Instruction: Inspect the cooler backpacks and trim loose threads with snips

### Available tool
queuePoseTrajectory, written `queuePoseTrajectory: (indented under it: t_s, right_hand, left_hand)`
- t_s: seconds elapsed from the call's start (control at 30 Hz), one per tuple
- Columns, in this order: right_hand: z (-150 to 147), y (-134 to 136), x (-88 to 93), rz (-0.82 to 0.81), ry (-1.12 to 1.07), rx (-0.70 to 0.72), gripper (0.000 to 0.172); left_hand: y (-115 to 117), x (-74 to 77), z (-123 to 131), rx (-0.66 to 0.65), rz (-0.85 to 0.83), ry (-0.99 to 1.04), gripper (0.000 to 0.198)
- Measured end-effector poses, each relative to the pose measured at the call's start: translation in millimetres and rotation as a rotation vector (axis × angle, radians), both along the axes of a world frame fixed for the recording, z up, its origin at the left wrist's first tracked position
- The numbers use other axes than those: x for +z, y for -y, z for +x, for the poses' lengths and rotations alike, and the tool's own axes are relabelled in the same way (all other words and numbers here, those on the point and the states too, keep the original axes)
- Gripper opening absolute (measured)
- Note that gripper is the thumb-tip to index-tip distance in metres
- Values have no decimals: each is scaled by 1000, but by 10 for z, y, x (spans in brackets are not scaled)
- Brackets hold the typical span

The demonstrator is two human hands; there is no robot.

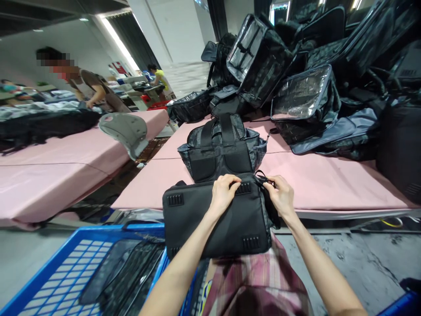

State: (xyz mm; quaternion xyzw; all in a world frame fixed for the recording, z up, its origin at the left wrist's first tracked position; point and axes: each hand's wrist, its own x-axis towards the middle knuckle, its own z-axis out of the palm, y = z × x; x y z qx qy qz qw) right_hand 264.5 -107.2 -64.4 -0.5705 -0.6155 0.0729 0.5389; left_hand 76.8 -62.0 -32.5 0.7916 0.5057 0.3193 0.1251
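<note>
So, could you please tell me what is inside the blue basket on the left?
Inside the blue basket lie dark bag-like pieces. Whatever lies beneath them is covered, and the left forearm hides part of its near right side.

One black bag (204, 219) meets two hands, a left hand (223, 192) and a right hand (281, 193); three ribbed feet (243, 188) show on it, plus part of a fourth. Just beyond it stands one dark bag (204, 166); beyond and right, at least two silver-lined bags (301, 94). Left of it are one blue basket (85, 230), one gray chair (123, 129) and at least two people (98, 94).
</note>
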Motion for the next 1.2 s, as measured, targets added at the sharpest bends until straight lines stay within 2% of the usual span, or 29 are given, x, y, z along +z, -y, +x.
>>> queuePoseTrajectory:
  t_s: [0.07,0.2,0.27,0.37,0.47,0.5,0.57,0.67,0.77,0.93,1.2]
  right_hand:
    - [33,15,-20,-11,29,-26,13]
    - [38,24,-86,-46,-17,-34,16]
    - [32,17,-108,-64,-46,-52,17]
    - [36,12,-127,-79,-54,-53,18]
    - [60,24,-141,-85,-53,-51,19]
    - [70,32,-145,-87,-57,-50,19]
    - [88,47,-152,-89,-56,-52,19]
    - [96,64,-148,-57,25,-61,17]
    - [67,61,-117,-8,186,-83,16]
    - [-11,28,-44,26,401,-107,17]
    - [-16,19,-48,20,451,-102,17]
  left_hand:
    - [42,7,48,20,47,-51,10]
    - [142,29,246,60,237,-286,29]
    - [171,51,359,61,289,-411,22]
    - [161,105,478,31,284,-572,20]
    - [77,153,495,-78,252,-656,20]
    - [33,161,478,-94,231,-640,19]
    - [-68,161,421,-36,135,-517,16]
    - [-200,132,319,103,-77,-177,19]
    - [-247,90,245,77,-136,45,22]
    - [-222,37,194,-32,-93,91,22]
    - [-216,44,199,-20,-87,57,23]
